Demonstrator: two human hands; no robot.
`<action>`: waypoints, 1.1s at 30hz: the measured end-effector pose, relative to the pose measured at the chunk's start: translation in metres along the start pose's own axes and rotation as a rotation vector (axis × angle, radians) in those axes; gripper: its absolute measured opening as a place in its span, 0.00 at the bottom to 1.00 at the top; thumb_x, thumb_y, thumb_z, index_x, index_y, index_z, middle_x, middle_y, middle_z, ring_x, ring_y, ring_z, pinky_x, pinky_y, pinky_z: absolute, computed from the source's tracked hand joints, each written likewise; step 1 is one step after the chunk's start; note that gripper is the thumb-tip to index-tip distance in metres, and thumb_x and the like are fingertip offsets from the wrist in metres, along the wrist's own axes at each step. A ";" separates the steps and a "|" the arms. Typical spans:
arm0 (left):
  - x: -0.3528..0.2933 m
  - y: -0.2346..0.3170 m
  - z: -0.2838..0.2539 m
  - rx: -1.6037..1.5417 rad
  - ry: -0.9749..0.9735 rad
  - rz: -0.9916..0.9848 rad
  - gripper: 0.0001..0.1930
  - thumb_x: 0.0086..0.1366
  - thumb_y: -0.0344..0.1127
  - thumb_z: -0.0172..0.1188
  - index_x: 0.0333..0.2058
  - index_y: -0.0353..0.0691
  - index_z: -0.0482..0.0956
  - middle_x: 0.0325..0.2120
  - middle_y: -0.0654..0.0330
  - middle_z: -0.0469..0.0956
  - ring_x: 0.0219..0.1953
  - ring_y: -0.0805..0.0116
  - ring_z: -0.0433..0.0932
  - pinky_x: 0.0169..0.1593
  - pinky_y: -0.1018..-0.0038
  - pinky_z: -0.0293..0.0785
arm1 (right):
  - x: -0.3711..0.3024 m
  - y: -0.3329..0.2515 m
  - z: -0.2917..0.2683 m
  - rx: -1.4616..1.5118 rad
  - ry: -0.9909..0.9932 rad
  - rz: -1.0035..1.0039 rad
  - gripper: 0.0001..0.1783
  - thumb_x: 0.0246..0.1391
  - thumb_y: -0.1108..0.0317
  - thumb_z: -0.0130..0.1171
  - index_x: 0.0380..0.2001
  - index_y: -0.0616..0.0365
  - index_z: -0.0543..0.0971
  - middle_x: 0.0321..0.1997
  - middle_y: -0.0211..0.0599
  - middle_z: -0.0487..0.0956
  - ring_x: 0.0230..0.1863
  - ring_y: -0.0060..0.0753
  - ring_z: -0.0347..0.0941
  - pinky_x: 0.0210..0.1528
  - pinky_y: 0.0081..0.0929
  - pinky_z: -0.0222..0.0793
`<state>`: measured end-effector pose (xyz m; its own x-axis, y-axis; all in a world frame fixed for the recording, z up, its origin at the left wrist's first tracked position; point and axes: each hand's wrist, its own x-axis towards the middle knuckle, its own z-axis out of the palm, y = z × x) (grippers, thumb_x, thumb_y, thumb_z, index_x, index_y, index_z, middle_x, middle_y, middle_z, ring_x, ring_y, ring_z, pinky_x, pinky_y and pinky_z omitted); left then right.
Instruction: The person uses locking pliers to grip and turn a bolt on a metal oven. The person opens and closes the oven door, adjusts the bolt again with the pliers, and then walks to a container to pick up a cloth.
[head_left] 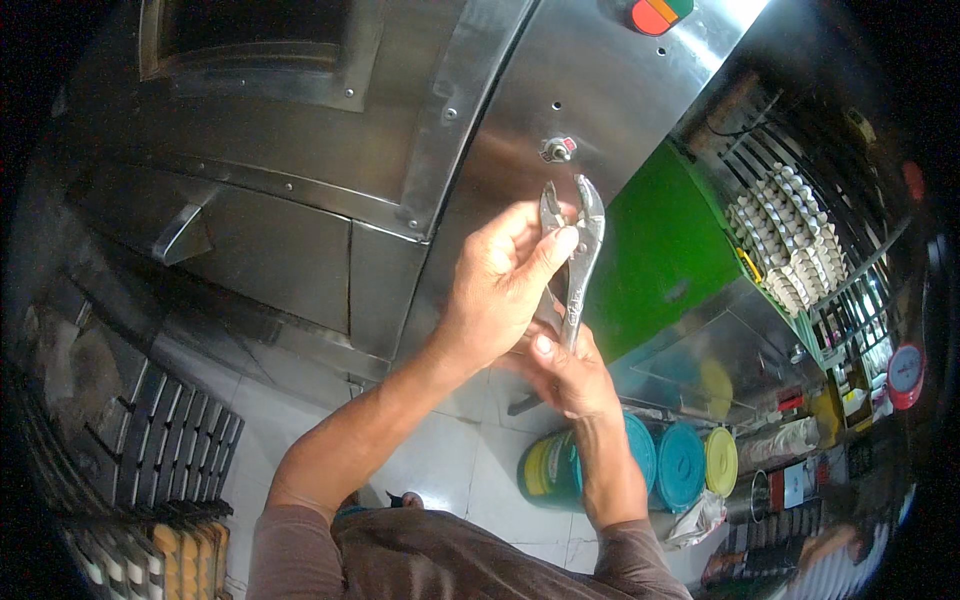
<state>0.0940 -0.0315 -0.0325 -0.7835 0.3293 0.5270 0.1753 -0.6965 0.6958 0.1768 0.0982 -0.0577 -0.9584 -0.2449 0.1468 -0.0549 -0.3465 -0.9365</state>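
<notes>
A pair of metal locking pliers (582, 270) is held upright between my hands, jaws up and parted. My left hand (498, 278) grips it just below the jaws, thumb across the pivot. Lower down, my right hand (575, 378) is closed around the handle ends, its fingers partly hidden. Just beyond the jaw tips, apart from them, a small metal switch stem (559, 151) with a red-marked plate sticks out of a stainless steel panel (520, 190). Higher on that panel is a red and green button (657, 14).
At left stands a steel oven-like door (250, 190) with a protruding handle (182, 235). A green-sided cabinet (660, 250) is at right, with stacked egg trays (790, 240) beyond. Teal-lidded tubs (683, 470) and a yellow-lidded one (721, 462) stand below. A slatted rack (180, 430) is lower left.
</notes>
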 end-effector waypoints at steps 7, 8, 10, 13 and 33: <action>-0.002 -0.007 0.001 0.674 0.188 0.397 0.29 0.64 0.28 0.66 0.62 0.32 0.68 0.43 0.56 0.73 0.45 0.68 0.77 0.47 0.74 0.76 | 0.016 0.001 -0.017 -0.066 -0.003 -0.050 0.46 0.62 0.58 0.64 0.74 0.64 0.51 0.73 0.45 0.62 0.72 0.41 0.61 0.72 0.48 0.59; 0.000 -0.006 0.001 0.669 0.189 0.415 0.29 0.64 0.28 0.66 0.63 0.33 0.68 0.43 0.56 0.72 0.45 0.68 0.76 0.46 0.74 0.75 | 0.016 -0.001 -0.020 -0.082 0.000 -0.050 0.46 0.62 0.58 0.64 0.74 0.64 0.52 0.73 0.44 0.61 0.72 0.40 0.60 0.72 0.49 0.58; 0.001 -0.008 -0.001 0.670 0.189 0.440 0.31 0.63 0.29 0.67 0.63 0.33 0.69 0.43 0.56 0.72 0.43 0.68 0.75 0.45 0.74 0.75 | 0.020 -0.002 -0.019 -0.069 0.006 -0.066 0.44 0.62 0.58 0.64 0.73 0.63 0.54 0.74 0.42 0.61 0.72 0.40 0.60 0.72 0.49 0.59; 0.003 -0.005 -0.001 0.679 0.184 0.415 0.31 0.63 0.28 0.67 0.64 0.34 0.69 0.43 0.56 0.72 0.42 0.69 0.75 0.45 0.74 0.76 | 0.027 -0.005 -0.019 -0.070 0.047 -0.083 0.44 0.59 0.58 0.67 0.71 0.62 0.56 0.71 0.42 0.65 0.69 0.41 0.65 0.69 0.48 0.63; 0.008 -0.007 -0.003 0.590 0.185 0.394 0.31 0.63 0.24 0.66 0.65 0.37 0.69 0.46 0.57 0.72 0.42 0.72 0.76 0.44 0.78 0.79 | 0.039 -0.007 -0.035 -0.132 -0.040 -0.074 0.34 0.62 0.60 0.64 0.65 0.67 0.67 0.65 0.44 0.72 0.63 0.38 0.71 0.63 0.44 0.70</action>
<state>0.0843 -0.0255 -0.0348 -0.6749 -0.0244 0.7375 0.7158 -0.2645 0.6463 0.1297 0.1230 -0.0569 -0.9385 -0.2599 0.2274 -0.1640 -0.2440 -0.9558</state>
